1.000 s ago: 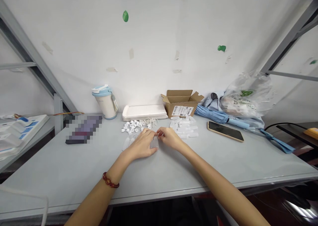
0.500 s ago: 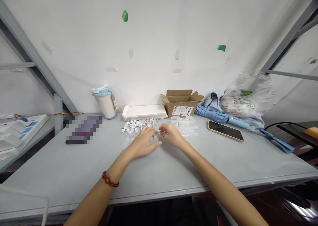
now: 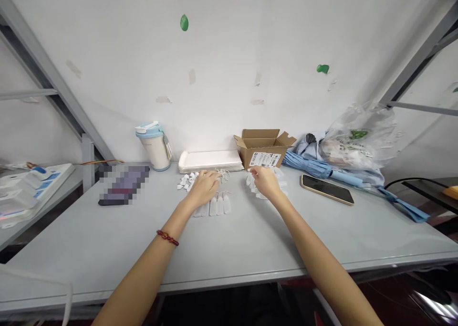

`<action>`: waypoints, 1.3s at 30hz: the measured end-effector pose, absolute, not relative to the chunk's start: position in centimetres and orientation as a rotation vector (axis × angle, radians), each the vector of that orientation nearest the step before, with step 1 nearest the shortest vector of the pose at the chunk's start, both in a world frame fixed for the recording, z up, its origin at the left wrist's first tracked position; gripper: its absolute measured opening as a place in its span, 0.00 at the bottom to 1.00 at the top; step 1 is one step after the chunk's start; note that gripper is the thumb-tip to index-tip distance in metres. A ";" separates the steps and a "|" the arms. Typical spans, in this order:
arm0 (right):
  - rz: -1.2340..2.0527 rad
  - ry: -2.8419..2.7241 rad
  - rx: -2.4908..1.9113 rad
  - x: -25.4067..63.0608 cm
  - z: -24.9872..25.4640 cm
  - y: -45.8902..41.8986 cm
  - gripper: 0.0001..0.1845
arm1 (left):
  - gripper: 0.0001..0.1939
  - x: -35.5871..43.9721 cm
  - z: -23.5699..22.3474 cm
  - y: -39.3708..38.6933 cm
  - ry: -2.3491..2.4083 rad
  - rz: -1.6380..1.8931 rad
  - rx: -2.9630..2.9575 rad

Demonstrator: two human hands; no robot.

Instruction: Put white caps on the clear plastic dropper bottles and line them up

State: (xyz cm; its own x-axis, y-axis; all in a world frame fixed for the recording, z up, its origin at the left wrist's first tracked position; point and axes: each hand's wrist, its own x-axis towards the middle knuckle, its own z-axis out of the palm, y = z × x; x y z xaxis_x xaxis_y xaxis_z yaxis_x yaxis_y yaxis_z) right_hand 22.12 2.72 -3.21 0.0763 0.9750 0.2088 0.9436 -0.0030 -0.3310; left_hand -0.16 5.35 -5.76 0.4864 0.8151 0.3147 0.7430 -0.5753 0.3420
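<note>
My left hand (image 3: 204,186) is low over the table, its fingers bent together at a small pile of thin white stick-like pieces (image 3: 224,174). Any object in those fingertips is too small to make out. Small white caps (image 3: 186,181) lie just left of that hand. In front of it is a row of small translucent plastic bottles (image 3: 219,205), thin tips pointing away from me; the wrist partly covers the row. My right hand (image 3: 265,180) is above a heap of similar translucent bottles (image 3: 281,177), thumb and fingers pinched. Something whitish shows at its fingertips, not clearly.
Behind the hands are a stack of white trays (image 3: 211,161) and an opened cardboard box (image 3: 263,149). A tumbler (image 3: 154,147) and a pixelated dark item (image 3: 125,185) are on the left. On the right lie a phone (image 3: 327,189), a folded blue umbrella (image 3: 311,163) and a plastic bag (image 3: 354,140).
My hands have moved apart: the left slid back toward the thin white pieces, the right went right and back over the bottle heap. The row of bottles between them is now uncovered.
</note>
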 end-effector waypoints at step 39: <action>-0.089 -2.275 -1.926 21.1 -5.5 3.6 0.21 | 0.13 -0.3 -3.7 4.2 1.402 1.181 1.922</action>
State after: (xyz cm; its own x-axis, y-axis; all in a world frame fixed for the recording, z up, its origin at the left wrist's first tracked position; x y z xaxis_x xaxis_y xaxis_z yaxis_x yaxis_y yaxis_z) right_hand 21.07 3.58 -5.47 -0.1583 0.9744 0.1594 0.9839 0.1692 -0.0569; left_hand -0.30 4.25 -3.74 0.1024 0.9273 0.3601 0.5124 -0.3594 0.7799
